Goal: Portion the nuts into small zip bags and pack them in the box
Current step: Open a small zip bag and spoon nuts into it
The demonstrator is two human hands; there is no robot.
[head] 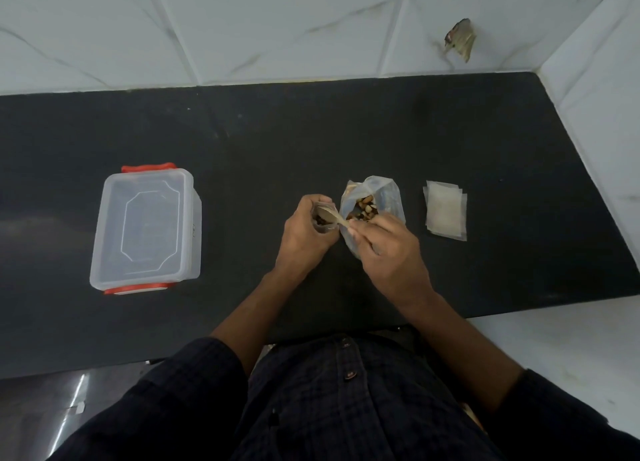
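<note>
My left hand (pixel 304 233) grips a small zip bag (pixel 323 219) upright with its mouth open; a few nuts show inside. My right hand (pixel 388 249) pinches the handle of a pale spoon (pixel 330 215) whose bowl sits over the small bag's mouth. Just right of it stands a large clear bag of mixed nuts (pixel 372 206), open at the top, partly behind my right hand. A clear plastic box (pixel 145 228) with its lid on and orange clips sits on the left of the dark counter (pixel 242 141).
A stack of empty small zip bags (pixel 445 209) lies flat to the right of the nut bag. White tiled walls border the counter at the back and right. The counter's front edge runs just before my body.
</note>
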